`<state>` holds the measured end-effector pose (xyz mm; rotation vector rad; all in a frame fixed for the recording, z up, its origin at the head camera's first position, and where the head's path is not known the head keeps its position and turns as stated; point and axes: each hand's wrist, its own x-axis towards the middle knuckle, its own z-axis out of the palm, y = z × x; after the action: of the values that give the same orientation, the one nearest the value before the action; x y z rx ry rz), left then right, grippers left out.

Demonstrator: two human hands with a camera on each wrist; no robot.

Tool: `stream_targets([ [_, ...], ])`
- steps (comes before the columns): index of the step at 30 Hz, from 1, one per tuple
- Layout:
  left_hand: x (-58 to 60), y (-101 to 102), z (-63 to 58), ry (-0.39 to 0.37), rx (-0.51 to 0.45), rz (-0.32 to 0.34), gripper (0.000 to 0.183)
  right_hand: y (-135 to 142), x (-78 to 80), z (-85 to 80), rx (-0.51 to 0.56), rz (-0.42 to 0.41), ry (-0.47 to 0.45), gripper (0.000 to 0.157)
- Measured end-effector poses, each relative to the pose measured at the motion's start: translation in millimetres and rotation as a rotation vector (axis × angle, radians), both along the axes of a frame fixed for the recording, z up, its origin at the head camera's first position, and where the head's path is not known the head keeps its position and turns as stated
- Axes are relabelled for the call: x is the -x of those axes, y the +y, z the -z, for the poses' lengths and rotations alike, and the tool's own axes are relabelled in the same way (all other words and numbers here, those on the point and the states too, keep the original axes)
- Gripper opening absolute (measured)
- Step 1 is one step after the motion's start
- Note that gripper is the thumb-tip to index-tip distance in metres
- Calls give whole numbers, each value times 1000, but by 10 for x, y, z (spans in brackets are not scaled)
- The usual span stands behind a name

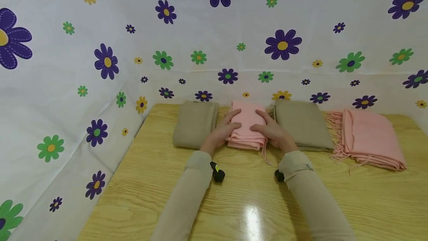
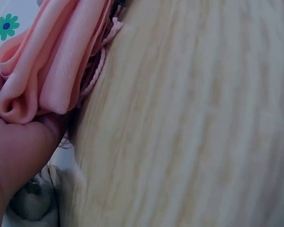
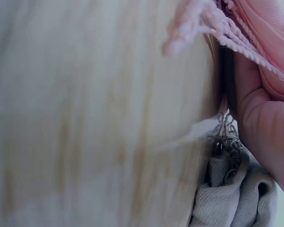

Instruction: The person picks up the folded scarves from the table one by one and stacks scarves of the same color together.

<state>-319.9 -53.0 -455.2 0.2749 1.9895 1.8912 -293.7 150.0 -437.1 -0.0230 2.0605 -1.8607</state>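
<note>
A folded pink scarf [image 1: 248, 125] lies toward the back of the wooden table, between two beige folded scarves. My left hand [image 1: 221, 131] grips its left side, thumb and fingers spread over the edge. On the opposite side my right hand [image 1: 272, 129] holds it the same way. Twisted fringe hangs from the near right corner. Rolled layers of the pink scarf [image 2: 61, 66] show in the left wrist view, with my left hand [image 2: 19, 146] against them. In the right wrist view, my right hand [image 3: 267, 118] reaches under the pink folds [image 3: 277, 52]; its fingertips are hidden.
One beige scarf [image 1: 194, 125] lies just left of my left hand, another beige scarf [image 1: 301, 125] just right of my right hand. A second pink scarf [image 1: 374, 137] with fringe lies farther right. Flower-patterned cloth [image 1: 247, 21] stands behind the table [image 1: 234, 203] and along its left.
</note>
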Motion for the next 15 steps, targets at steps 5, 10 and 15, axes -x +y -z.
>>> stream_targets([
  [5, -58, 3, -24, 5, 41, -23, 60, -9, -17, 9, 17, 8, -4, 85],
  [10, -81, 8, -42, 26, 72, -34, 61, -6, -18, 6, 35, 15, -15, 87],
  [15, -89, 8, -38, 14, 85, -41, 61, -6, -38, 4, 33, 10, -25, 89],
])
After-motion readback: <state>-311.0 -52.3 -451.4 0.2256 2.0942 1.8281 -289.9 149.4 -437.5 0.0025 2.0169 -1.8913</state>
